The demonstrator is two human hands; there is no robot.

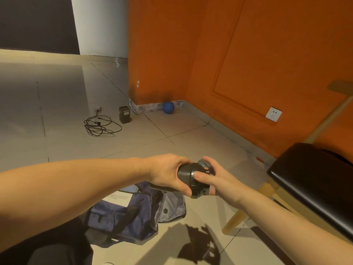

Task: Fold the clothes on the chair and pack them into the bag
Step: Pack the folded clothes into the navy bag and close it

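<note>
Both hands hold a dark cylindrical device [188,177] in front of me, above the floor. My left hand [168,172] wraps its barrel from the left. My right hand [212,178] grips its black end cap from the right. Below them a navy blue bag [124,213] lies open on the tiled floor, with a white label and a grey lining showing. The chair [313,180] with a black padded seat and pale wooden legs stands at the right. A dark garment edge [338,155] shows at the seat's far side.
An orange wall [248,54] with a white socket [273,114] runs behind the chair. A coiled black cable [101,126], a small black box [124,114] and a blue ball [168,107] lie on the floor farther away.
</note>
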